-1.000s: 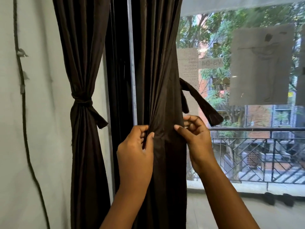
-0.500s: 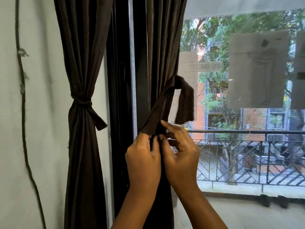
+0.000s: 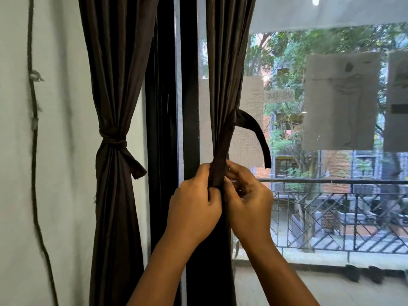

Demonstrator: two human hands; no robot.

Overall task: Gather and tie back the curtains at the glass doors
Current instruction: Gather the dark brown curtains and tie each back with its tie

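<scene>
Dark brown fabric is bunching between both hands at the middle of the frame. The left hand (image 3: 195, 205) is closing its fingers around the tie strip (image 3: 221, 160) where it crosses the gathered curtain (image 3: 225, 62), thumb and forefinger pinching the band tightly. The right hand (image 3: 248, 202) is pressing in just beside it from the other side, its fingers curling into the same bundle of cloth; exactly which fold they are gripping is hidden behind the fabric. Above the hands, the strip is running up along the curtain's edge, looping over, and its loose end (image 3: 263, 149) is hanging down free against the glass door (image 3: 331, 217). The curtain itself is hanging from the top of the frame, pulled narrow beside the dark door frame (image 3: 187, 107). Farther left, a second curtain (image 3: 114, 62) is hanging against the white wall (image 3: 66, 151), already cinched by a knotted tie (image 3: 114, 141). A dark cord (image 3: 33, 151) is trailing down the wall near the left edge. Beyond the glass, a balcony railing (image 3: 331, 181) is standing before trees and brick buildings.
</scene>
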